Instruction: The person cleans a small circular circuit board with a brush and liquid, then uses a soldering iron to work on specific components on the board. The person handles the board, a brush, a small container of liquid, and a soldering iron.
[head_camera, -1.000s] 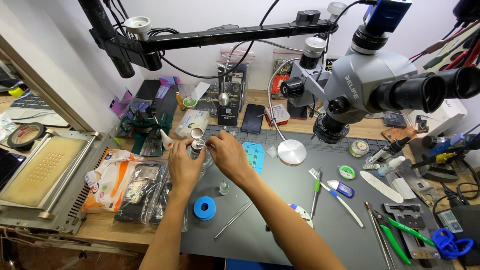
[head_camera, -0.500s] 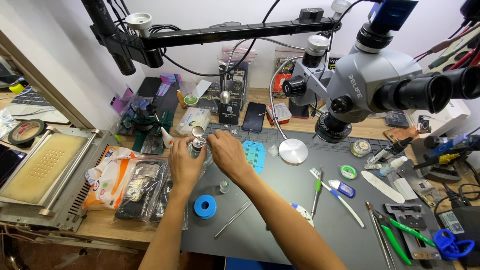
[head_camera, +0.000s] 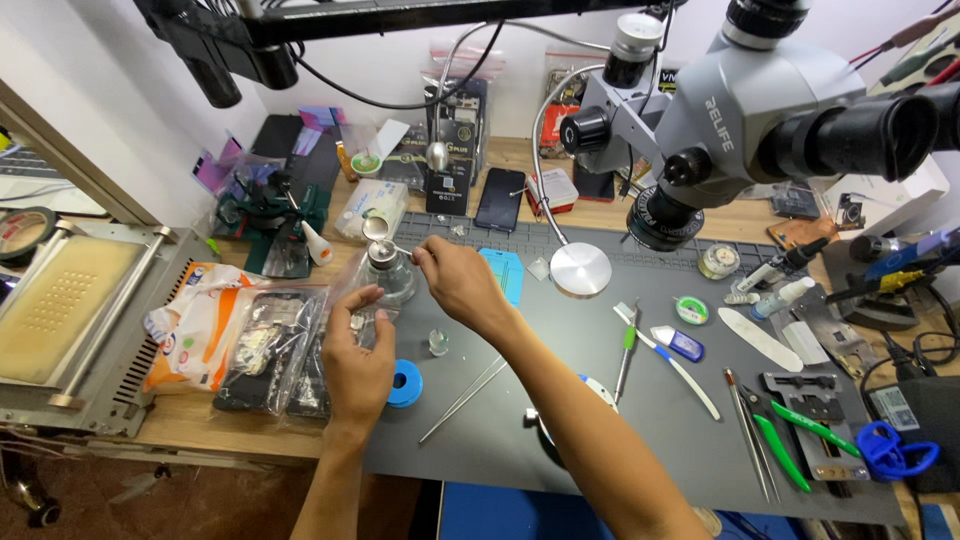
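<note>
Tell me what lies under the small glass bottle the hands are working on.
The glass bottle stands on the dark grey work mat, near its left edge. The left hand and a clear plastic bag hide its base, so the exact contact cannot be seen.

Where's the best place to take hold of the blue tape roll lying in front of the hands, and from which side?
Take the blue tape roll by its outer rim, from above. It lies flat on the grey mat with its hole facing up, so fingers could likely pinch opposite sides of the ring, or hook one through the hole. The left hand is nearest.
</note>
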